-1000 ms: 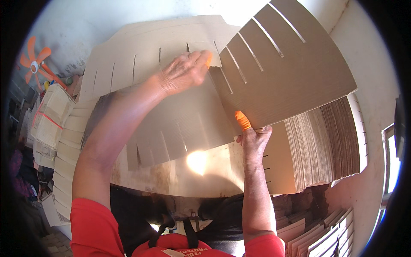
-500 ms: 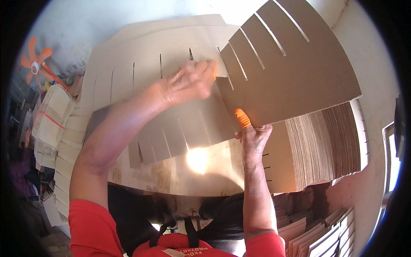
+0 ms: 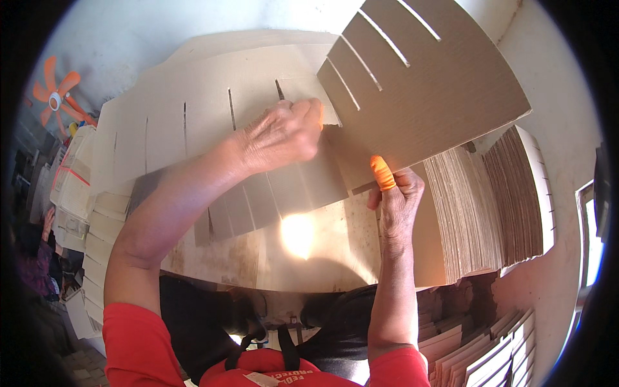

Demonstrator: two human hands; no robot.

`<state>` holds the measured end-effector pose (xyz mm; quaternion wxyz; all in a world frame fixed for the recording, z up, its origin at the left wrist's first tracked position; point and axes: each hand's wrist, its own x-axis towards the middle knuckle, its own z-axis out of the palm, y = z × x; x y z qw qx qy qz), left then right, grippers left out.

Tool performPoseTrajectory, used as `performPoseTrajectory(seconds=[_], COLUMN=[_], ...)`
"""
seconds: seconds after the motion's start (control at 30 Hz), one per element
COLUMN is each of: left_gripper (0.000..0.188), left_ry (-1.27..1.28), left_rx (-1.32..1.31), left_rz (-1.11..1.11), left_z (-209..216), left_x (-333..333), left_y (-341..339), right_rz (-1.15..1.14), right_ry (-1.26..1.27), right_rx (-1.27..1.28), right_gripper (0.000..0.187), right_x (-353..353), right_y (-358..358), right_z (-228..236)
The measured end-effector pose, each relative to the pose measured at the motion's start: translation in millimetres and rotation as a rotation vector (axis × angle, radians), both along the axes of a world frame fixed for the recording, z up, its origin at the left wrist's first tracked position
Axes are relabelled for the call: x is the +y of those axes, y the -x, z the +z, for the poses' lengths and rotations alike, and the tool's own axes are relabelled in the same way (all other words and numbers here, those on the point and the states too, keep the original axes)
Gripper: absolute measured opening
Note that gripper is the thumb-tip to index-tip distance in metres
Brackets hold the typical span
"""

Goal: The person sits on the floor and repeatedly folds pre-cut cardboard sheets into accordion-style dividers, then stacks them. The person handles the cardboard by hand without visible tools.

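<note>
the left hand [image 3: 284, 132] lies flat, palm down, on a pale slotted card sheet [image 3: 193, 135] near the middle of the view. its fingers are spread out and press on the card, so this grip is open and holds nothing tight. an orange rubber tip shows on one finger at the 3 o'clock side of that hand.

the right hand [image 3: 396, 200] is at about 4 o'clock from the left hand. its grip is closed on the lower edge of a big brown slotted card sheet [image 3: 438, 97]. the thumb wears an orange rubber cap [image 3: 382, 173] and pushes on top of the card, with the other fingers under it. this brown sheet is tilted up and reaches out toward 1 o'clock. its long slots [image 3: 383, 45] point toward the left hand.

a third slotted piece [image 3: 284, 193] lies under the left hand, with its cut flaps pointing toward 7 o'clock.

all the cards rest on a worktop [image 3: 322, 258] with a bright spot of light on it at 6 o'clock from the hands.

at 3 o'clock stands a thick stack of brown card sheets [image 3: 490, 206] on edge. at 9 o'clock more pale sheets [image 3: 97, 219] are piled up. an orange fan [image 3: 55, 100] is far out at 10 o'clock. the person wears red sleeves [image 3: 135, 348] at the bottom.
</note>
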<state>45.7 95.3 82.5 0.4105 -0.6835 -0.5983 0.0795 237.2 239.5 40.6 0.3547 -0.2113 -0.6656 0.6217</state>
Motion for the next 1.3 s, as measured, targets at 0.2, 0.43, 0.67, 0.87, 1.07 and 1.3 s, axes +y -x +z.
performPoseTrajectory(seconds=[0.2, 0.43, 0.67, 0.87, 1.07, 1.3], left_gripper=[0.014, 0.013, 0.010, 0.027, 0.067, 0.020], left_ry=[0.005, -0.097, -0.120, -0.033, -0.446, -0.228], left_rx=[-0.027, 0.048, -0.258, -0.465, -0.531, -0.259], left_rz=[-0.020, -0.075, -0.112, -0.110, 0.059, 0.428], left_z=[-10.7, -15.4, -39.3, -65.9, -19.9, -13.9], left_x=[0.0, 9.2, -7.1, -15.3, 10.6, 55.9], left_y=[0.7, -19.6, -77.1, -101.5, -2.1, 104.1], right_rz=[-0.068, -0.043, -0.133, -0.187, -0.176, -0.177], right_ry=[-0.065, 0.028, 0.083, -0.035, -0.014, -0.019], right_rx=[0.060, 0.065, 0.062, 0.005, -0.077, -0.047], right_gripper=[0.013, 0.015, 0.011, 0.012, 0.012, 0.012], right_x=[0.6, 3.1, -15.2, -18.5, -17.3, -14.9], right_y=[-8.0, -10.2, -7.5, 4.9, 9.2, 13.2], right_z=[10.6, 8.5, 14.6, -10.1, -15.6, -18.5])
